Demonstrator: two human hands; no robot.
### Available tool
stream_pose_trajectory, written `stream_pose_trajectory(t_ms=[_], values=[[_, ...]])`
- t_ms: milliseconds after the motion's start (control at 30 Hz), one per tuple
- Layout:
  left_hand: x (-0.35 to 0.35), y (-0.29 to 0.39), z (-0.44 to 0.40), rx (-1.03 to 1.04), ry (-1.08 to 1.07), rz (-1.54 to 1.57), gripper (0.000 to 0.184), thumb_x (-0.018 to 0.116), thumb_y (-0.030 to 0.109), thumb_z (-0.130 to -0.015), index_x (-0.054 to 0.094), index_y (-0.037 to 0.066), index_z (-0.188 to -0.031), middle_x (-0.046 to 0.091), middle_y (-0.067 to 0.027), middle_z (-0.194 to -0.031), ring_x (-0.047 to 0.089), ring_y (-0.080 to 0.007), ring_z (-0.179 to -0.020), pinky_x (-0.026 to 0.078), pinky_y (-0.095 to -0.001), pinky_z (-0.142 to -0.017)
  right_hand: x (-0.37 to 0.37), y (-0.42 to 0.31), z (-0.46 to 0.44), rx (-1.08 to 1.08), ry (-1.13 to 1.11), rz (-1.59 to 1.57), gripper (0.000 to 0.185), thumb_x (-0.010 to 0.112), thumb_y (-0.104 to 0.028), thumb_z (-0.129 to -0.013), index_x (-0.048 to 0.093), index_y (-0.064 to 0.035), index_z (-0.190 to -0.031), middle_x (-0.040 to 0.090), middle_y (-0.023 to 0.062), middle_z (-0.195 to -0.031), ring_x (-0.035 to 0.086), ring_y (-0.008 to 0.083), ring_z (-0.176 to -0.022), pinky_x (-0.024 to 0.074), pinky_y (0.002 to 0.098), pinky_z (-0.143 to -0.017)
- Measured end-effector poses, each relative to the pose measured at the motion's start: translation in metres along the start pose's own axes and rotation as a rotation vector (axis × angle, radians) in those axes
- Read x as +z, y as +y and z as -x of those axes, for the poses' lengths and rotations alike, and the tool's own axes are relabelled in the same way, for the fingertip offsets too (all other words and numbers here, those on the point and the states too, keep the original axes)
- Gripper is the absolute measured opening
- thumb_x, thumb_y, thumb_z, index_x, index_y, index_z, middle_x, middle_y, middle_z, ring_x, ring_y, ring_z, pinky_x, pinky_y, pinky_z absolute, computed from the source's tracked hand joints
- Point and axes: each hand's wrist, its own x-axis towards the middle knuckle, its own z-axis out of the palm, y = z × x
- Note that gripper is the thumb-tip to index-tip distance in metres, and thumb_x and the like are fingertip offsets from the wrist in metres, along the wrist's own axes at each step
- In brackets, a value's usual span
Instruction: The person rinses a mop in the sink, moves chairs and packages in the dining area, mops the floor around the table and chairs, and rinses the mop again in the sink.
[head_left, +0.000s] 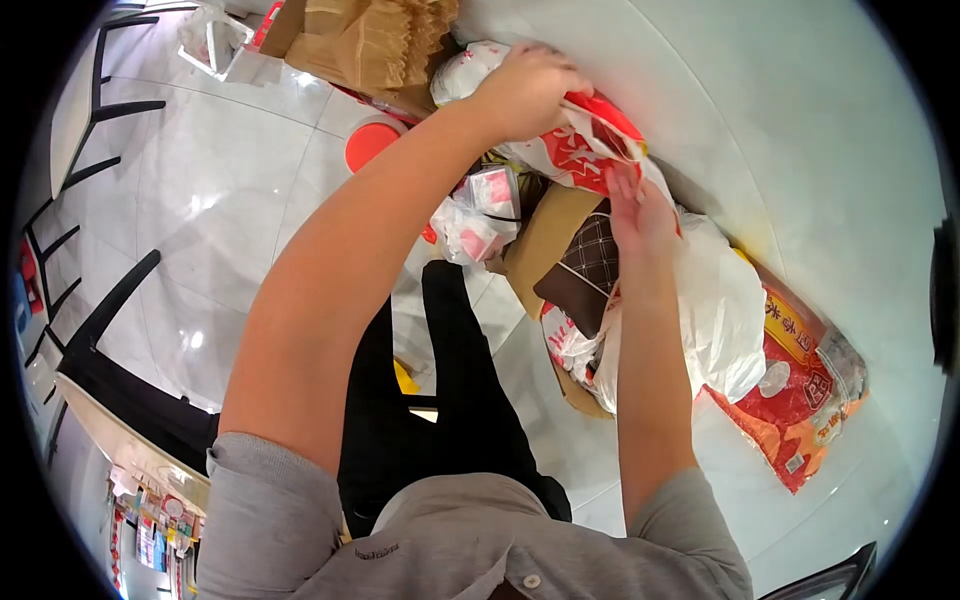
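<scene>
My left hand (535,92) is closed on the far edge of a red-and-white plastic bag (572,158), its fingers bent over the rim. My right hand (640,212), slightly blurred, pinches the near edge of the same bag, whose mouth gapes between the two hands. Just below my right hand, a dark brown item with a stitched diamond pattern (588,255) sticks out of an open cardboard box (535,245). A large white plastic bag (715,310) bulges beside my right forearm. What the red-and-white bag contains is hidden.
A red-and-orange printed sack (800,385) lies to the right. A red round lid (372,145), small packages in clear plastic (480,215) and a box with brown paper (365,45) are left of the bags. Black-legged chairs (120,300) stand at the left.
</scene>
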Motion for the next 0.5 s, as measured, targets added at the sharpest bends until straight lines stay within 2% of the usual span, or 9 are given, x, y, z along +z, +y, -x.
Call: stream_pose_trajectory(t_ms=[67,133,167,267,333,367,400,467,500], values=[[0.012,-0.001,0.01,-0.044,-0.049,-0.102,0.037,0.074,0.019,-0.073,0.065,0.009,-0.108,0.064,-0.0104,-0.104,0.057,-0.03,-0.103,0.041,-0.0423,-0.093,0.005,0.003,-0.018,-0.045,-0.086,0.037,0.042,0.045,-0.019,-0.098,0.042,0.0113,-0.126,0.055,0.0231,-0.121,0.055,0.0331,-0.114,0.038,0.0473,-0.107],[0.005,0.012,0.018,-0.177,0.139,-0.149,0.056,0.08,0.028,-0.069,0.06,0.011,-0.119,0.06,-0.0112,-0.117,0.055,-0.0306,-0.11,0.036,-0.0406,-0.099,0.012,-0.002,-0.016,-0.084,-0.159,0.075,0.048,0.046,-0.025,-0.098,0.038,0.0121,-0.128,0.052,0.0254,-0.126,0.051,0.0349,-0.121,0.0356,0.0485,-0.109],[-0.004,0.015,0.022,-0.147,0.159,-0.126,0.07,0.083,0.039,-0.064,0.057,0.014,-0.124,0.054,-0.014,-0.123,0.051,-0.0306,-0.117,0.035,-0.0401,-0.102,0.023,-0.012,-0.007,-0.059,-0.094,0.005,0.052,0.047,-0.029,-0.098,0.036,0.0117,-0.13,0.048,0.0262,-0.13,0.048,0.036,-0.124,0.0359,0.048,-0.109],[-0.038,0.032,0.066,-0.266,0.334,0.102,0.061,0.08,0.029,-0.073,0.056,0.007,-0.125,0.057,-0.0118,-0.125,0.053,-0.0266,-0.117,0.038,-0.0373,-0.102,0.034,-0.012,0.025,-0.014,0.011,-0.125,0.066,0.053,-0.041,-0.096,0.032,0.0082,-0.134,0.038,0.0273,-0.14,0.042,0.0372,-0.13,0.0354,0.0469,-0.109],[-0.052,0.027,0.124,-0.628,0.429,0.107,0.055,0.078,0.031,-0.076,0.059,0.005,-0.12,0.055,-0.0131,-0.125,0.053,-0.0267,-0.115,0.042,-0.0362,-0.098,0.038,0.006,0.054,-0.113,-0.01,0.045,0.067,0.056,-0.042,-0.094,0.036,0.0092,-0.132,0.044,0.0269,-0.134,0.046,0.0331,-0.127,0.0388,0.0466,-0.105],[-0.051,0.019,0.167,-0.822,0.507,0.134,0.044,0.073,0.026,-0.082,0.061,0.002,-0.117,0.06,-0.0136,-0.117,0.057,-0.0233,-0.111,0.044,-0.0346,-0.095,0.028,0.027,0.062,-0.147,-0.058,0.305,0.06,0.059,-0.039,-0.092,0.043,0.0069,-0.127,0.05,0.0246,-0.128,0.051,0.0322,-0.12,0.0423,0.0456,-0.1],[-0.053,0.015,0.21,-0.973,0.468,0.036,0.037,0.068,0.024,-0.087,0.062,0.0,-0.114,0.065,-0.014,-0.106,0.061,-0.0218,-0.104,0.046,-0.033,-0.092,0.011,0.061,0.062,-0.184,-0.113,0.564,0.053,0.063,-0.037,-0.09,0.051,0.0045,-0.122,0.056,0.0223,-0.122,0.056,0.0312,-0.113,0.0458,0.0446,-0.095],[-0.05,0.027,0.304,-1.14,0.436,0.011,0.029,0.064,0.021,-0.09,0.064,-0.001,-0.109,0.068,-0.0145,-0.1,0.066,-0.0213,-0.094,0.05,-0.032,-0.085,-0.028,0.15,0.054,-0.254,-0.207,0.895,0.036,0.068,-0.027,-0.086,0.06,-0.0004,-0.11,0.064,0.0164,-0.104,0.06,0.0303,-0.102,0.0493,0.0435,-0.084],[-0.049,0.042,0.35,-1.253,0.359,0.035,0.028,0.063,0.02,-0.091,0.063,-0.002,-0.108,0.069,-0.0145,-0.097,0.066,-0.0214,-0.091,0.05,-0.0324,-0.083,-0.036,0.171,0.058,-0.184,-0.307,1.255,0.047,0.071,-0.027,-0.081,0.056,0.0007,-0.115,0.061,0.0187,-0.109,0.061,0.0317,-0.101,0.0498,0.0417,-0.084]])
